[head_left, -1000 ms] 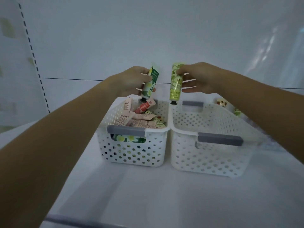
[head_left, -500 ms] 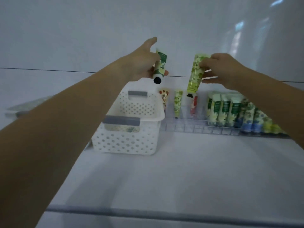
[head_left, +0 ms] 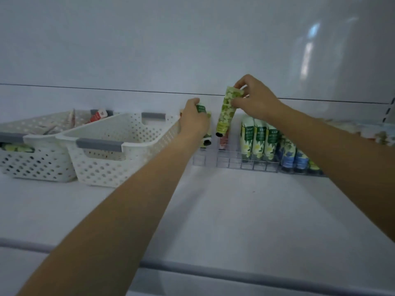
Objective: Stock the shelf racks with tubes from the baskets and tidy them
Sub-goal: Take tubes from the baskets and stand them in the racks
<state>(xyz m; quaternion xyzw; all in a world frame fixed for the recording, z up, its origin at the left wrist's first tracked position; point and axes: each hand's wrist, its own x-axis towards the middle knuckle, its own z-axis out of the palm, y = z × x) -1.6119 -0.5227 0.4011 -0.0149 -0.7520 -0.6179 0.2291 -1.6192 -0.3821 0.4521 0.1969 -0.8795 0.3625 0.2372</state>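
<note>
Left hand (head_left: 193, 120): fingers curled round dark-green tube (head_left: 201, 109), cap down, at left end of wire rack (head_left: 235, 164).
Right hand (head_left: 254, 101): fingertips pinch crimped top of light-green tube (head_left: 226, 112), cap down, tilted, over rack, just right of dark-green tube.
Rack on shelf (head_left: 235, 210): green-white tubes (head_left: 258, 139) and blue tubes (head_left: 292, 160) upright, further right.
White basket (head_left: 119, 146) just left of rack.
Second basket (head_left: 32, 161) beside it, further left, holds loose tubes.
</note>
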